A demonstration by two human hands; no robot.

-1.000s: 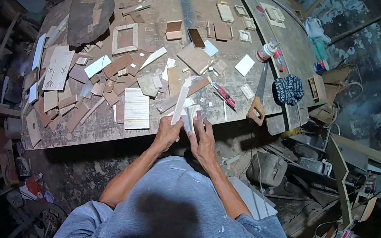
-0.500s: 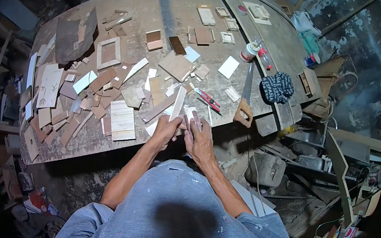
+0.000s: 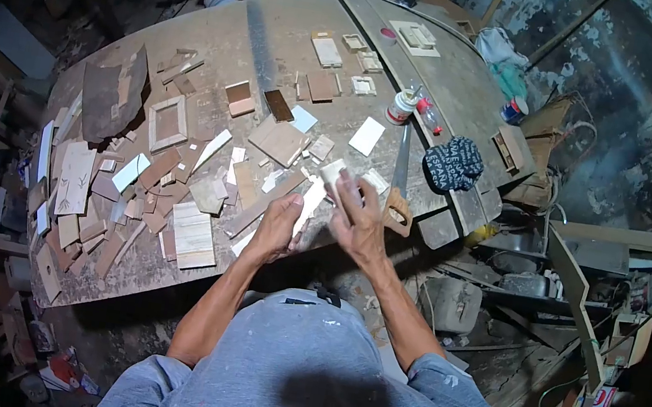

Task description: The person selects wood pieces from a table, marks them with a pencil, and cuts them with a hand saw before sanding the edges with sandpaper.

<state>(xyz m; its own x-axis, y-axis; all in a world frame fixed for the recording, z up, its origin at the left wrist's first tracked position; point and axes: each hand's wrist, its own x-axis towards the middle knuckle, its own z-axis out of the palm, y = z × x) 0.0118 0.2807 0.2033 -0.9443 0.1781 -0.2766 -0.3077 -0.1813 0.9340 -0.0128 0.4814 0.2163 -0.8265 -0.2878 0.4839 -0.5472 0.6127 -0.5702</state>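
My left hand [image 3: 279, 226] is closed around a narrow pale wooden strip [image 3: 311, 203], which points up and away over the table's near edge. To its right, my right hand [image 3: 360, 224] is raised with its fingers bent against a small pale, flat-sided piece [image 3: 332, 172]; what kind of piece it is, I cannot make out. A gap separates the two hands. A handsaw [image 3: 399, 208] with a wooden handle lies just right of my right hand. Past the fingers, a small pale piece [image 3: 375, 180] rests on the table.
Wood scraps cover the table's left half, among them a square frame [image 3: 168, 123] and a striped board [image 3: 195, 236]. Further back are small trays [image 3: 327, 50]. A glue jar [image 3: 401, 107], a red bottle [image 3: 428, 116] and a dark patterned cap [image 3: 453, 165] stand to the right.
My right hand has lifted away from my left hand, bringing the small pale piece up. My left hand keeps the strip. The view has shifted slightly, and the red-handled tool is now hidden.
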